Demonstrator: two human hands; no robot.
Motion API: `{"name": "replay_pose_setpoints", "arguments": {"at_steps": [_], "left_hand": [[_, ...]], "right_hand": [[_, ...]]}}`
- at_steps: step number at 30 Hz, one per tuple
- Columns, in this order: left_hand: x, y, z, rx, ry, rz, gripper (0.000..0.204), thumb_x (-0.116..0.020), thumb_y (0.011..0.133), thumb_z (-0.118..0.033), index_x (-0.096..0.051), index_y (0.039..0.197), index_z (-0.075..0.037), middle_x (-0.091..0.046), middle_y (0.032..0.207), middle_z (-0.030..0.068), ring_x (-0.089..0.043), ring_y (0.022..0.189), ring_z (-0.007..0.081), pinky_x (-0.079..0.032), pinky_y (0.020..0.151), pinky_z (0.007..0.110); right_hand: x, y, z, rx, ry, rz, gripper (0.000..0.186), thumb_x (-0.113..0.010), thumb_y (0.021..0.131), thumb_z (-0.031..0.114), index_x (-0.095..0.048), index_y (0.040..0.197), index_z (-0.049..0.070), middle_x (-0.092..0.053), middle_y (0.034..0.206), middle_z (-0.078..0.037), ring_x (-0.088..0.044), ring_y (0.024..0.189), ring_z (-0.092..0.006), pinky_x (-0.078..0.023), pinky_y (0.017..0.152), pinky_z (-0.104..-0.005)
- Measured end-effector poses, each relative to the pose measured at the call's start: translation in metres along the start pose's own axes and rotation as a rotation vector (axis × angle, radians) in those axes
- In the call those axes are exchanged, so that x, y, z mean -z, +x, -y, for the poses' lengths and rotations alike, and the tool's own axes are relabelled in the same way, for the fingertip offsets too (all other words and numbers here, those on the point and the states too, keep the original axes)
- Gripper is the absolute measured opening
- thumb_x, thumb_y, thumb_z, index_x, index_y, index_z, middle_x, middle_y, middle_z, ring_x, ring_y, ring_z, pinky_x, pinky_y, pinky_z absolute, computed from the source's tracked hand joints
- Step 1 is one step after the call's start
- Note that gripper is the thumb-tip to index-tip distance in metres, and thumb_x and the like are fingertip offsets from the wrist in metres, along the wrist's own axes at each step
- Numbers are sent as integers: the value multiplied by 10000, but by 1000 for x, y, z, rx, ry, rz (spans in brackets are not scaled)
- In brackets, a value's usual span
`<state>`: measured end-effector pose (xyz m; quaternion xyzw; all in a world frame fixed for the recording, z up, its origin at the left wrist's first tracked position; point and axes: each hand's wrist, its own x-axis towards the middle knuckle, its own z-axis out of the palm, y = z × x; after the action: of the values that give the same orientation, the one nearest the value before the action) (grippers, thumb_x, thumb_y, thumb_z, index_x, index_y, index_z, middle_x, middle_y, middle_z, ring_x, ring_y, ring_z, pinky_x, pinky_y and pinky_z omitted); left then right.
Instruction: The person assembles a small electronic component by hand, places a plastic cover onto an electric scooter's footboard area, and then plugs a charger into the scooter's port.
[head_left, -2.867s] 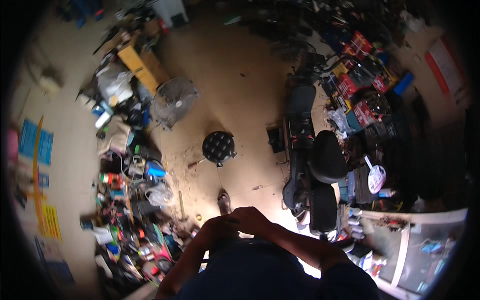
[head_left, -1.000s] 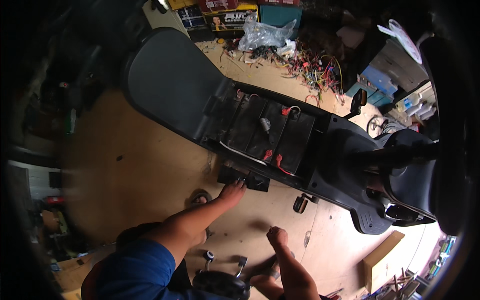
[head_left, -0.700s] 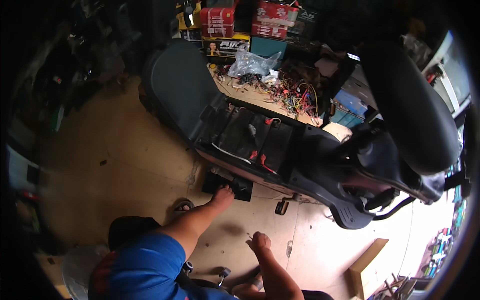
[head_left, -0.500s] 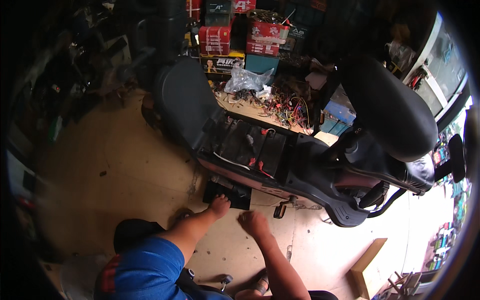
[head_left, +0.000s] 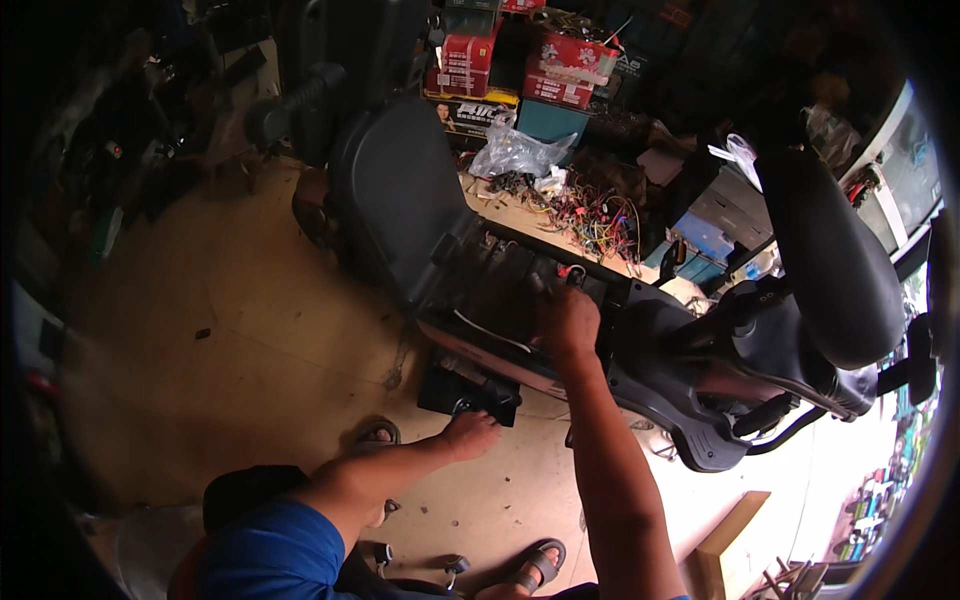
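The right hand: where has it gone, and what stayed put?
The right hand has moved forward, from above the floor to the bike's open compartment; whether it grips anything is unclear. The left hand stays by the black object; the black panel stays raised.

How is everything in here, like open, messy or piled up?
Scooter: standing
Compartment: open
Right hand: over the compartment, grip unclear
Left hand: at the black tray, grip unclear
Plastic bag: crumpled
Wires: tangled in a heap
Red boxes: stacked
Sandals: worn

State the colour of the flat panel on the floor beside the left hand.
The flat panel is black, best seen in the head view.
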<state>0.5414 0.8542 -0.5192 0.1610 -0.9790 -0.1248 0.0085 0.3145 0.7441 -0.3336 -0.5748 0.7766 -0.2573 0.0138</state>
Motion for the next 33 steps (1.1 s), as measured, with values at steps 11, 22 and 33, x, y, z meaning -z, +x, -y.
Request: {"name": "replay_pose_setpoints", "arguments": {"at_steps": [11, 22, 33], "left_hand": [[254, 18, 19, 31, -760, -539, 411, -721, 986, -192, -592, 1337, -20, -716, 1074, 117, -739, 975, 284, -586, 863, 390], [219, -43, 0, 558, -1549, 385, 259, -660, 1050, -240, -696, 1144, -1, -763, 994, 134, -765, 787, 236, -623, 666, 345], [140, -69, 24, 841, -1589, 414, 288, -682, 1028, -257, -710, 1099, 21, -756, 957, 172, -769, 786, 275, -618, 657, 353]], "right_hand": [[105, -151, 42, -329, 624, 240, 321, -829, 907, 276, -798, 1068, 0, -745, 782, -102, -682, 700, -131, -546, 690, -335], [90, -248, 72, -477, 889, 539, 235, -781, 978, 235, -774, 1046, 10, -701, 800, -13, -614, 682, -79, -486, 597, -262], [39, -288, 33, -772, 1186, 751, 269, -707, 1024, 278, -772, 1088, 25, -672, 765, -3, -567, 614, -79, -430, 538, -240]]}}
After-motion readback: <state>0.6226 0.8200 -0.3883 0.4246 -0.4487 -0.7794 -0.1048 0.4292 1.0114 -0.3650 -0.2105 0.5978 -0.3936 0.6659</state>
